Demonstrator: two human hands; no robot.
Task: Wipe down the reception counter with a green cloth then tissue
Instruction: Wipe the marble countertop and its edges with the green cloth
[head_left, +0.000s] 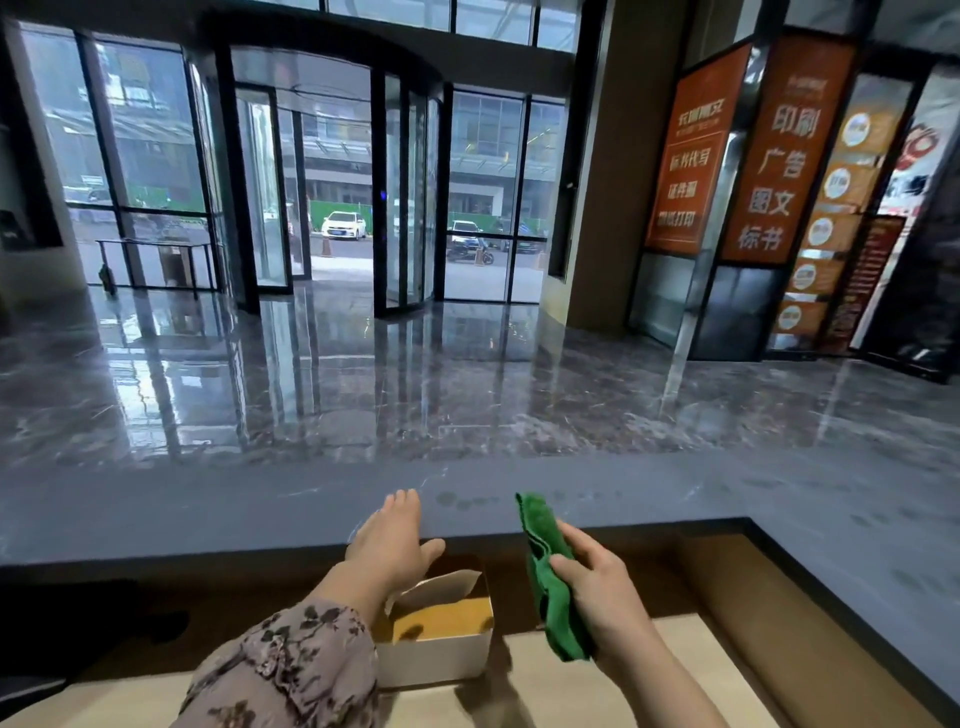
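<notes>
1. Left hand. We find the left hand (392, 540) palm down across the near edge of the counter (208, 512). Its fingers are straight and close together and lie on the grey stone top. The thumb is spread out to the right. The hand holds nothing. A flower-print sleeve (291, 665) covers the forearm.

2. Right hand. We find the right hand (597, 587) to the right of the left hand, the two well apart. Its fingers and thumb are curled round the green cloth (545, 577) and grip it near its middle.

3. Cloth. The cloth is folded and stands nearly on end in the grip. Its upper end reaches over the near edge of the counter. Its lower end hangs past the heel of the hand. We cannot tell whether the upper end touches the stone.

4. Counter. The top runs from left to right and turns toward us on the right side. We note a row of dull spots (467, 501) on the stone between the two hands.

5. Lower desk. A pale desk (597, 691) sits below the counter. An open white box (441, 654) stands on it, under the left wrist, with one flap raised.

6. Beyond the counter. We see a glossy dark floor (363, 379), a glass revolving door (332, 182), orange signs (685, 150) at right and a white car (344, 225) outside.
</notes>
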